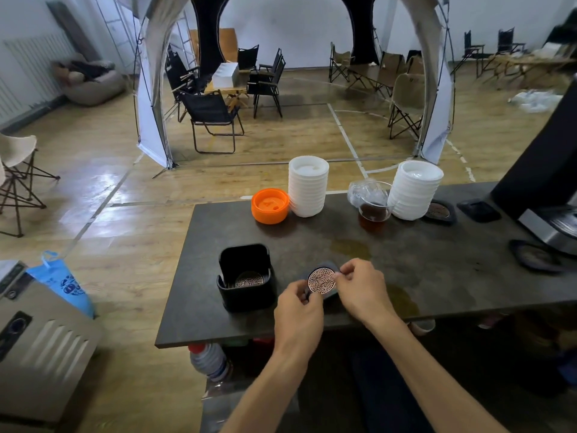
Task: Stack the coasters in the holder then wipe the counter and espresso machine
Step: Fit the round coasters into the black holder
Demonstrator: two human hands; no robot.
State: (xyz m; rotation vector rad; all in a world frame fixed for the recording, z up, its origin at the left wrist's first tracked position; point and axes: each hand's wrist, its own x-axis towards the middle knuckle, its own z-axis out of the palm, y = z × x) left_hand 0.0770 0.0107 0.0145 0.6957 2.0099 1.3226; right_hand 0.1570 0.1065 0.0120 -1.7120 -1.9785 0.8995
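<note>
1. Fingers of our left hand and those of our right hand pinch opposite edges of one coaster, a dark disc with a copper-coloured pattern, tilted toward us near the counter's front edge.
2. Just left of it we see the black holder, open-topped, with at least one patterned coaster already lying inside.
3. Brownish spill patches mark the counter beside our right hand and farther toward the middle.
4. Along the right edge lies another dark coaster, by the espresso machine.
5. At the back edge stand an orange lid, two stacks of white lids, and a glass cup with dark liquid.
6. Two more coasters rest beyond the right stack, toward the back right corner.
</note>
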